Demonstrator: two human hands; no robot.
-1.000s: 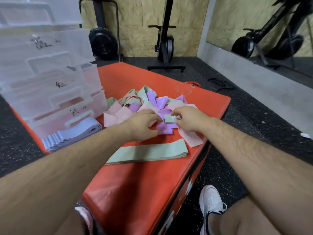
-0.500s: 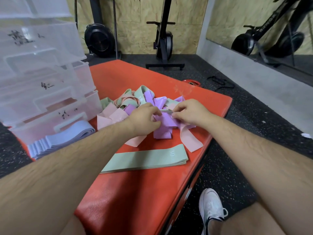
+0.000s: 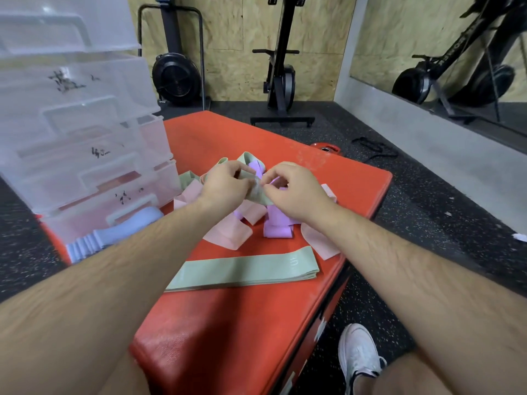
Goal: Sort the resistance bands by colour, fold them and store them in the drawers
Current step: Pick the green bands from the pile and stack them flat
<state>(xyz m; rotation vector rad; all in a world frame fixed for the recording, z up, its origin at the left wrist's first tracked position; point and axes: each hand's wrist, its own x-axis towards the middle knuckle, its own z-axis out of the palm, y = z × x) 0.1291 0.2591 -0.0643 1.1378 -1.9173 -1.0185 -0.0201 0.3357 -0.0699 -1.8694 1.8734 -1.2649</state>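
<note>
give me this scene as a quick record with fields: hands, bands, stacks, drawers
left hand: pinches a green band, held above the loose pile
right hand: pinches the same green band
loose pile: pink, purple and green bands, unsorted, on the red pad
green stack: flat, on the near side of the loose pile
blue stack: lies against the bottom drawer's front
drawers: clear plastic unit, left of the pile; contents unclear
</note>
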